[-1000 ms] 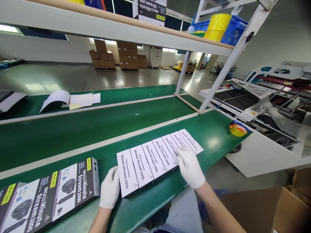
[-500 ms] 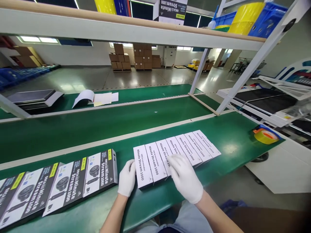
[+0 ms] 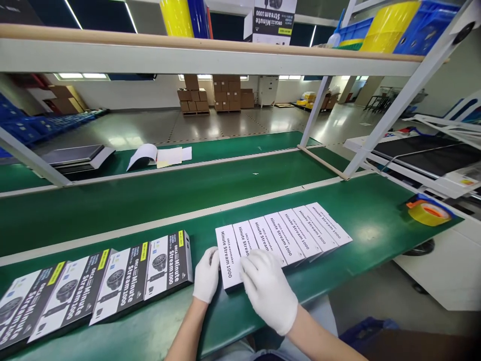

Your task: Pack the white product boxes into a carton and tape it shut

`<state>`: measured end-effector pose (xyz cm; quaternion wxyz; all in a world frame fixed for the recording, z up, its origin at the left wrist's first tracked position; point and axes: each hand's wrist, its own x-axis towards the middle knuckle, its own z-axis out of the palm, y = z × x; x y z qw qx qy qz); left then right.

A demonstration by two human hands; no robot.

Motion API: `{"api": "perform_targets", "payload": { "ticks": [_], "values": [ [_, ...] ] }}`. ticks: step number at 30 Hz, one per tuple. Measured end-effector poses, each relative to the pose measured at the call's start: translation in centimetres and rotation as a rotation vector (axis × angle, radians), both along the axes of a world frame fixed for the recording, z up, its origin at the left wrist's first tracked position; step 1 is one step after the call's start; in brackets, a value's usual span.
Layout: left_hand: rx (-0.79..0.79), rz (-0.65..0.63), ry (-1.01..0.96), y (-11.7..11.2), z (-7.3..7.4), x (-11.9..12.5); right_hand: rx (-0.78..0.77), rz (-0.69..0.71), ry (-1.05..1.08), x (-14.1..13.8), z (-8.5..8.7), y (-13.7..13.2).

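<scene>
White boxes (image 3: 264, 235) printed "Minute Stream 1000" lie in a slanting, close-set row on the green bench, narrow lettered faces up. At the row's left end, my white-gloved left hand (image 3: 206, 276) rests by the outer side of the end box (image 3: 229, 258), fingers slightly bent with a gap at the thumb. My gloved right hand (image 3: 267, 291) lies over the near part of the second box, its fingers bent and pressed together near the end box's edge. Whatever may be between those fingertips is hidden.
Left of my hands, several black-and-white boxes (image 3: 124, 276) lie picture side up, overlapping. Yellow tape (image 3: 428, 213) sits at the bench's right end. An overhead shelf (image 3: 210, 57) crosses in front, held by slanted posts (image 3: 391, 110). Open papers (image 3: 169, 156) lie on the far strip.
My right hand has slid left along the row, from about the third box to the second, near the end box. The left hand stays beside the end box. The view has shifted slightly.
</scene>
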<state>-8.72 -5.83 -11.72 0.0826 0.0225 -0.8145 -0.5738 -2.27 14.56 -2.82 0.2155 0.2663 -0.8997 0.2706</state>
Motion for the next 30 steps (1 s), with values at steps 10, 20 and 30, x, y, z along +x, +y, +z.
{"api": "perform_targets", "payload": {
  "ticks": [10, 20, 30],
  "values": [
    [-0.151, 0.048, -0.111, -1.0, -0.1, -0.9, 0.076, -0.066, 0.079, -3.0, 3.8, 5.5],
    [-0.082, -0.045, -0.298, -1.0, 4.5, 0.7, -0.259, -0.525, -0.689, -12.3, 4.4, 29.5],
    [0.01, -0.211, -0.463, 0.5, 6.7, 0.7, -0.557, -0.317, -1.195, -13.9, -0.1, 31.2]
  ]
}}
